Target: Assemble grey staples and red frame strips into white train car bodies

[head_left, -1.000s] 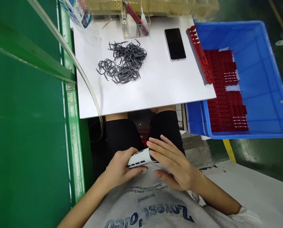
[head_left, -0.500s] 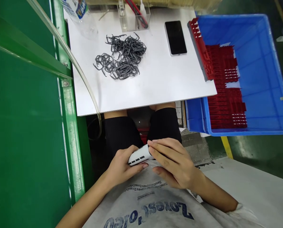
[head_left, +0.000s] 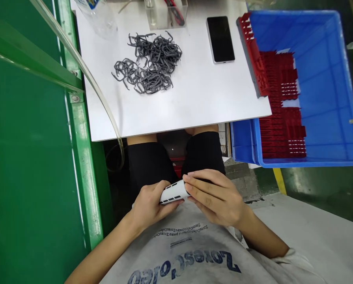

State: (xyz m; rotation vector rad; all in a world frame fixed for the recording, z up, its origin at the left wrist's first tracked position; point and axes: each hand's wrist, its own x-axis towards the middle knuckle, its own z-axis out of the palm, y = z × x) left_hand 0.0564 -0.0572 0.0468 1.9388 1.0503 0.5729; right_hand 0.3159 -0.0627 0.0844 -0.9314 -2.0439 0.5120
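A white slotted plastic part is held over my lap, close to my shirt. Wrapped around its left end is my left hand, thumb and fingers closed on it. My right hand covers the right end, its fingers laid together along the part with the tips near its middle. A dark strip shows under the right fingers; what it is cannot be made out. Ahead of both hands, on the white table, lies a heap of grey bent strips.
A blue bin at the right holds stacked red slotted parts. One red and grey part leans at the table's right edge. A phone, a clear box and a bottle sit on the table. A hose hangs left.
The view has shifted a little, so the table sits slightly higher. My right thumb has moved in under the fingers, and the white part has turned slightly, showing more of its slots.
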